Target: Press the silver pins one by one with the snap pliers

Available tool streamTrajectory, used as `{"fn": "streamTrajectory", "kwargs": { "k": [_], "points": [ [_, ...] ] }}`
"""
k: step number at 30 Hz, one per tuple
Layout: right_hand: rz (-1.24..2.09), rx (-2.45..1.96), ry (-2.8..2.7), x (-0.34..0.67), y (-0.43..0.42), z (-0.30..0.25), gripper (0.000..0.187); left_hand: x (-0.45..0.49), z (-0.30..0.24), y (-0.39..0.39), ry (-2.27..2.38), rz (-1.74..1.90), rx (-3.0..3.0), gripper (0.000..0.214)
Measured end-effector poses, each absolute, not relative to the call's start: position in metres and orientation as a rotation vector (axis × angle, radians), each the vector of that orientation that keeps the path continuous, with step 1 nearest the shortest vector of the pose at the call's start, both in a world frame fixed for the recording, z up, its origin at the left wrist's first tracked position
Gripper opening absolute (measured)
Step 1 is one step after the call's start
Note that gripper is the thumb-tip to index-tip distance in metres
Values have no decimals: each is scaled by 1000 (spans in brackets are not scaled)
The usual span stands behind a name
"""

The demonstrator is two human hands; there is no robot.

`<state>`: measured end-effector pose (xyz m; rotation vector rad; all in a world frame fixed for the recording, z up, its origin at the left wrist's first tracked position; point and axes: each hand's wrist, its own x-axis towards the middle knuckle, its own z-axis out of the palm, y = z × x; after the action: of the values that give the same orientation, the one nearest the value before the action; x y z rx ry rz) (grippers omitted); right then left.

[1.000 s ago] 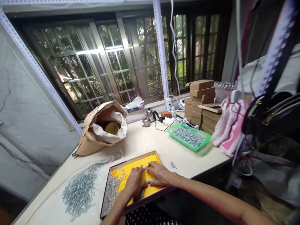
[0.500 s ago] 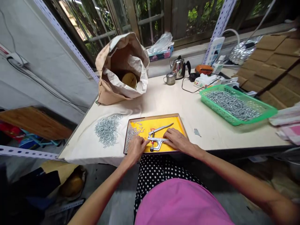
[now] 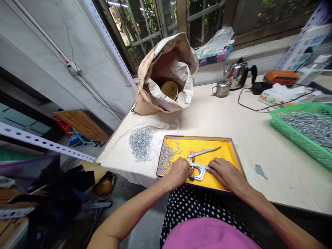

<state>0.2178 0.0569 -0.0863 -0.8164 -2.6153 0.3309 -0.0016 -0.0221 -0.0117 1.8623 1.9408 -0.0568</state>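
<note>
A pair of silver snap pliers point(image 3: 202, 170), with its handles apart, lies over the yellow bottom of a shallow tray point(image 3: 199, 137). My right hand point(image 3: 228, 172) is closed on the lower handle. At the jaw end, my left hand point(image 3: 180, 171) has its fingers curled together; whatever they pinch is hidden. Small metal pins point(image 3: 166, 162) fill the tray's left side, close to my left hand. Outside the tray to the left, a larger pile of similar pins point(image 3: 141, 142) rests on a white cloth point(image 3: 121, 173).
A big paper sack point(image 3: 150, 103) stands behind the pile. At the back are a metal cup point(image 3: 222, 89), a kettle point(image 3: 237, 76) and an orange device point(image 3: 281, 77) with a cord. A green basket point(image 3: 287, 128) of metal pieces sits at right, and a grey scrap point(image 3: 260, 171) lies nearer.
The view has swung left, so the table's contents appear further right. My left hand has closed in on the jaw of the pliers, while my right hand keeps the handle.
</note>
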Motion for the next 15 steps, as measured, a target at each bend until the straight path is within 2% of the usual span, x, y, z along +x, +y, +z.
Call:
{"fn": "streamTrajectory", "kwargs": {
  "k": [4,7,11,15],
  "points": [
    [283,-817,-2563,219,57,-92,35,-17,-6,-33,1853,-166,2078,29],
    [293,-810,-2541,220,58,-95,35,-40,7,-33,1934,-226,1995,25],
    [304,-822,-2525,220,56,-98,35,-92,21,-13,2339,-41,1779,28],
    [281,-823,-2520,220,55,-101,36,-152,10,16,2671,-14,1587,27]
  ]
}}
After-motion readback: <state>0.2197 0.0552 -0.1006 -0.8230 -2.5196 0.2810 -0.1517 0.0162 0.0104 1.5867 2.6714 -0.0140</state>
